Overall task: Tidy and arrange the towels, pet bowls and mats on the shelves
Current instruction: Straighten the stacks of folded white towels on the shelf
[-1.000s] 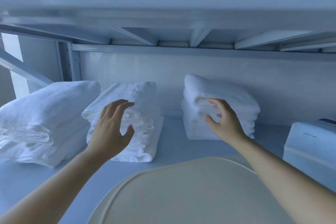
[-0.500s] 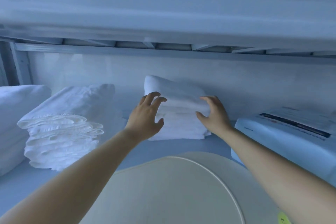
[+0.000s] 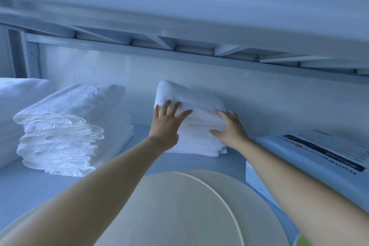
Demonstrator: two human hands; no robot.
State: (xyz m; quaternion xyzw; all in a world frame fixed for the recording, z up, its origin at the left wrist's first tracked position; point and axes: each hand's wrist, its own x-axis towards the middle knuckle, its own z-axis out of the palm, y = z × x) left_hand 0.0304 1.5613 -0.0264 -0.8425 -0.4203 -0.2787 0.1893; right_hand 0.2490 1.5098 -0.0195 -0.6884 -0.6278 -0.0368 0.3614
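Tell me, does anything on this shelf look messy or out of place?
The middle towel stack looks ragged: its front edges are staggered and wavy, not flush. The smaller stack to its right is neater. Nothing looks spilled or damaged.

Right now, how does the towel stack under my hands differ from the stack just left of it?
The handled stack is compact, with smooth, plump folds; the left stack is wider, with thin layers and wavy, ribbed edges. The left hand and right hand rest on the handled stack; the left stack is untouched. Both are white, folded and on the same shelf.
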